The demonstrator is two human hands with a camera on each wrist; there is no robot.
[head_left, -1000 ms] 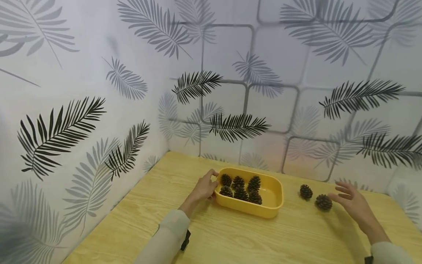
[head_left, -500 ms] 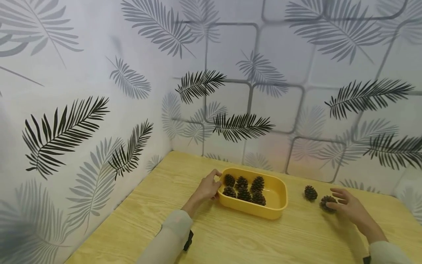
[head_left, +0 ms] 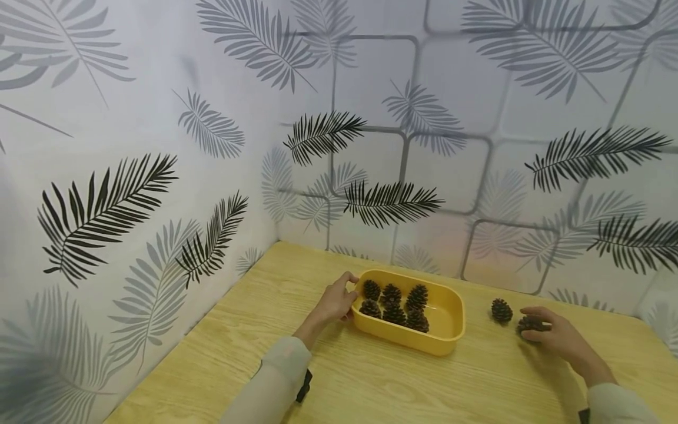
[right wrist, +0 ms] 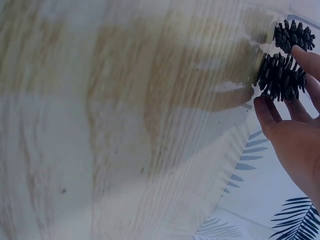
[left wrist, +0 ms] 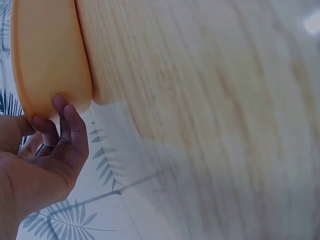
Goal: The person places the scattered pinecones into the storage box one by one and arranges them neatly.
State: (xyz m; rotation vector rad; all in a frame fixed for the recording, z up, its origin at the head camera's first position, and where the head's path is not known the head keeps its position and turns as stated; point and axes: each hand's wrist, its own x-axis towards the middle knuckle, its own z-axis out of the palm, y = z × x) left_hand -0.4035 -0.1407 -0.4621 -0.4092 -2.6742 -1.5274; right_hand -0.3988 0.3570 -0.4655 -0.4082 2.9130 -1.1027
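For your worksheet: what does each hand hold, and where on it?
Right hand: pine cone, fingers around its sides. Left hand: yellow tray, at its end rim.

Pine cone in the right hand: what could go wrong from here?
1. The right hand pinches the pine cone only with its fingertips, so it might slip out.
2. The second cone sits close beside it and could get knocked and roll.
3. The cones in the yellow tray crowd its left half; the left hand grips that end, so a hasty drop could bounce out.
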